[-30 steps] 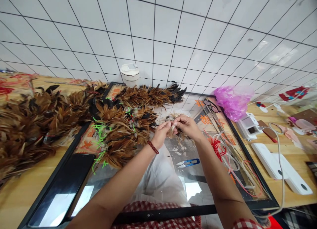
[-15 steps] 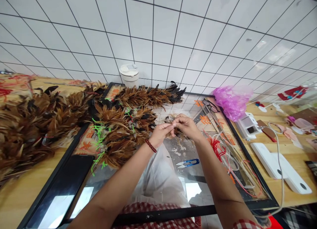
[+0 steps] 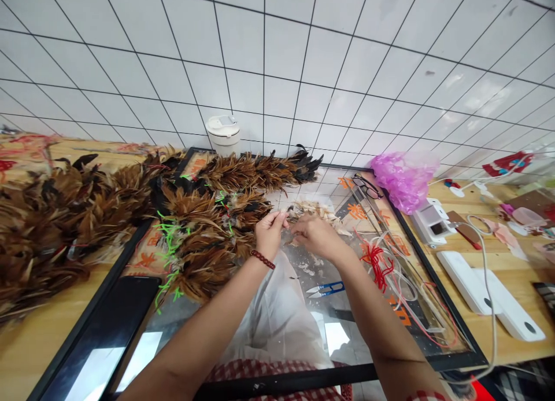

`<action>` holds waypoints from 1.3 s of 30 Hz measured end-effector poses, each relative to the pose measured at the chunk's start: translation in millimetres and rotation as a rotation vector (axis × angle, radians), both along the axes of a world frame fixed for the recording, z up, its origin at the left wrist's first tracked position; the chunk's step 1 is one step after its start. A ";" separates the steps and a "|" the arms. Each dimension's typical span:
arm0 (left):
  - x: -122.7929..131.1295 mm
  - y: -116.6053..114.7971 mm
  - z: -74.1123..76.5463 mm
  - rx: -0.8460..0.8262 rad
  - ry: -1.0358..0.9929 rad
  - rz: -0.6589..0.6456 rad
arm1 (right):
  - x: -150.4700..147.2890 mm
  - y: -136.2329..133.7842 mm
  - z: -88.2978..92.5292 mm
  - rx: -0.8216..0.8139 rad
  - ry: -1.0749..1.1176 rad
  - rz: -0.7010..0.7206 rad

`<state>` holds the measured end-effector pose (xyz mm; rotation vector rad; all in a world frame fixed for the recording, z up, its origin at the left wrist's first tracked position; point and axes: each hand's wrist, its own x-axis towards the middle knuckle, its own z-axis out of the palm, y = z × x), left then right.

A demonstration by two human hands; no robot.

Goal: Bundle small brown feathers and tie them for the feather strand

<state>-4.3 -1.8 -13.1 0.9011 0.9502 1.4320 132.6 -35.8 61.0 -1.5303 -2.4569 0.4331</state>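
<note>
Toward the middle of the glass-topped counter (image 3: pixel 281 382), well back from its black front edge, the left hand (image 3: pixel 269 232) has thumb and forefinger narrowly pinched; whether a wisp is caught between them I cannot tell. Just beside it, the right hand (image 3: pixel 318 236) curls low over the near side of a pile of pale feathers (image 3: pixel 319 208), its grip hidden. Such light stuff could scatter, I judge, if a knuckle or a draught disturbed it, and loose down might cling to the skin. Nearer the front edge lie blue snips (image 3: pixel 326 289), blades pointing left; a lowered right forearm could knock them. Red threads (image 3: pixel 378 266) toward the right edge could snag that same arm. Brown feather bundles (image 3: pixel 203 271) crowd the left hand's outer side, so sideways room there is slight; bare glass lies between the snips and the front edge.
</note>
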 end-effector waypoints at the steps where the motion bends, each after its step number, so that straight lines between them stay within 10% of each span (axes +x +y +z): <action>1: 0.0 0.0 -0.5 0.006 0.009 0.008 | -3.3 -0.9 -1.3 0.000 -0.024 0.037; 9: 0.6 -0.1 1.1 0.006 -0.005 0.032 | -16.2 0.7 -11.9 -0.050 -0.027 0.069; 18: 3.7 -6.8 12.5 -0.098 -0.067 -0.058 | 12.3 13.9 -11.4 -0.376 0.892 -0.303; 29: 5.1 -5.2 4.7 -0.038 0.006 -0.002 | 12.8 10.8 -12.3 0.051 0.652 -0.246; 39: 5.2 -13.1 15.9 -0.100 -0.031 -0.241 | 4.5 6.6 -6.3 0.186 0.693 -0.205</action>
